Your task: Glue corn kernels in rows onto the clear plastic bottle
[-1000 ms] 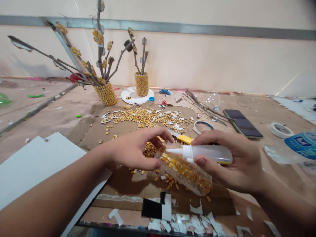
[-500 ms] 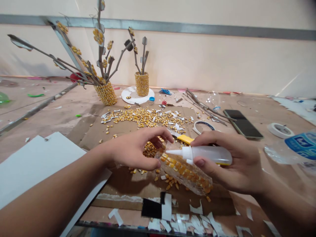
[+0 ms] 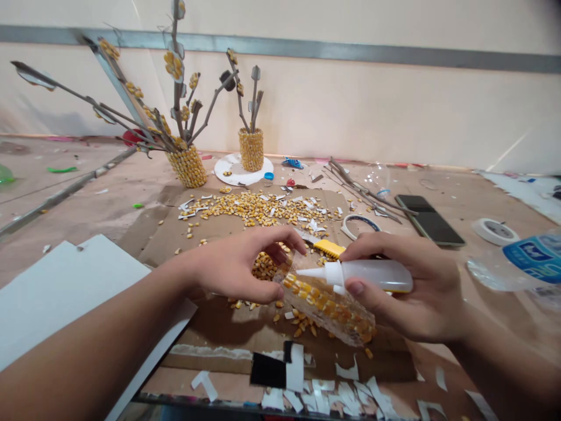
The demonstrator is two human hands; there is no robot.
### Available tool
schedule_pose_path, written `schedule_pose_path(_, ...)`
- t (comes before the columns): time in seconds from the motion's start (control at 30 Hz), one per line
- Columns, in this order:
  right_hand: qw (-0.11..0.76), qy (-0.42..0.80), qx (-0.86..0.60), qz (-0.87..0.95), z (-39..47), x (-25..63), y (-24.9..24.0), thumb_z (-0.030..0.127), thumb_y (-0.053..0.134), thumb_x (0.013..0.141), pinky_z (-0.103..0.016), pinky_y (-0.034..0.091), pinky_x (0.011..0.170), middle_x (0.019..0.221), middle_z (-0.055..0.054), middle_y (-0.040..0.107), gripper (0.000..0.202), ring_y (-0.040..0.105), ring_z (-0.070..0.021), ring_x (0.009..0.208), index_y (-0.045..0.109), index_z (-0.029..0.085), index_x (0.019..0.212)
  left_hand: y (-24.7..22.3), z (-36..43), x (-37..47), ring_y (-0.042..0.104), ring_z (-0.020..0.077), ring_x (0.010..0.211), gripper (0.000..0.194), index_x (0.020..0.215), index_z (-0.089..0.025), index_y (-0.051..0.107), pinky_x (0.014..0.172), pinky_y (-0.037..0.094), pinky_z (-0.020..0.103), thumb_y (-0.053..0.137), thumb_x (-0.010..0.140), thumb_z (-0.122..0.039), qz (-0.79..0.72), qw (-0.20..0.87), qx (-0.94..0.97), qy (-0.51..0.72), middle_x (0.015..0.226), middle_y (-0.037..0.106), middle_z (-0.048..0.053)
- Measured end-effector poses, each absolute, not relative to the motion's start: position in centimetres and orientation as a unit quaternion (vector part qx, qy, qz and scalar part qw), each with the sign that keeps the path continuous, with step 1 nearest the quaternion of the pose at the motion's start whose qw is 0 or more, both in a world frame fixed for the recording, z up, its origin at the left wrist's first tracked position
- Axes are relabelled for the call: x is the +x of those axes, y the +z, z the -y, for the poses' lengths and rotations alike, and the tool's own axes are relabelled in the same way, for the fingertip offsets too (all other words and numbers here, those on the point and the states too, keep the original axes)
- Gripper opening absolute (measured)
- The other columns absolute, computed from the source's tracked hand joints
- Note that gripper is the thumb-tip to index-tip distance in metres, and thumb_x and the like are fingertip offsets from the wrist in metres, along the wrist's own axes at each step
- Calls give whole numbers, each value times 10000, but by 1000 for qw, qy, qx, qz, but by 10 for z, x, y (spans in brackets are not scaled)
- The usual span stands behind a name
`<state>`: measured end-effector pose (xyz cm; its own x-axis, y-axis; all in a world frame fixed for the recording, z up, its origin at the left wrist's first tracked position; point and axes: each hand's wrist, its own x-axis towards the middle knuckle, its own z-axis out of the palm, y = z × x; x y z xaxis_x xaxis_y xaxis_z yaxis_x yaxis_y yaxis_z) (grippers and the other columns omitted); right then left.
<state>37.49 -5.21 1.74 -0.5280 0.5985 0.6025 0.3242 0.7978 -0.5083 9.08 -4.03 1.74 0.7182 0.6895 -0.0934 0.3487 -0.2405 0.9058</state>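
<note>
My left hand is curled round the near-left end of a clear plastic cylinder, which lies tilted with rows of corn kernels stuck on its side. Between the thumb and fingers of my right hand is a white glue bottle, held level with its nozzle pointing left. The nozzle tip is just above the cylinder's kernel rows; whether it touches cannot be told. Loose corn kernels are spread over the cardboard behind and beneath my hands. A yellow cutter lies just behind the bottle.
Two kernel-covered pots, a larger one and a smaller one, hold twigs at the back. To the right are a phone, tape roll and plastic bottle. White sheets lie left; paper scraps line the front edge.
Very little differs. The glue bottle's nozzle has lifted and moved slightly right from the cylinder. Both hands keep their hold, and the view has shifted a touch.
</note>
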Motion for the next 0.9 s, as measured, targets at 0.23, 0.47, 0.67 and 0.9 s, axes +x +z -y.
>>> schedule_pose_path(0.23,394,165,-273,862,53,376,20,212,735,891,-185,445,450,794,2,763,95,637,-85,547,689,208,974,20,40,92,691,287,1113,518,1248,-213,629,890,601,412,790,757,-252,-349,512,769,160,1251,712,90)
schedule_pose_path(0.47,392,165,-258,868,56,375,22,191,709,902,-221,453,439,748,10,746,96,606,-99,503,657,223,976,19,40,90,694,275,1107,503,1249,-215,623,881,595,394,794,777,-253,-340,515,771,159,1245,706,87)
schedule_pose_path(0.67,393,164,-269,864,55,376,20,149,719,873,-266,504,475,783,-4,758,145,631,-129,518,671,234,979,18,40,89,696,269,1086,519,1255,-212,630,888,593,398,809,769,-250,-340,517,769,162,1257,705,90)
schedule_pose_path(0.9,391,161,-253,870,54,376,22,170,718,881,-246,471,457,752,0,749,106,621,-112,503,670,218,963,17,39,89,697,272,1086,519,1253,-213,630,880,601,403,806,767,-256,-336,519,769,163,1248,708,90)
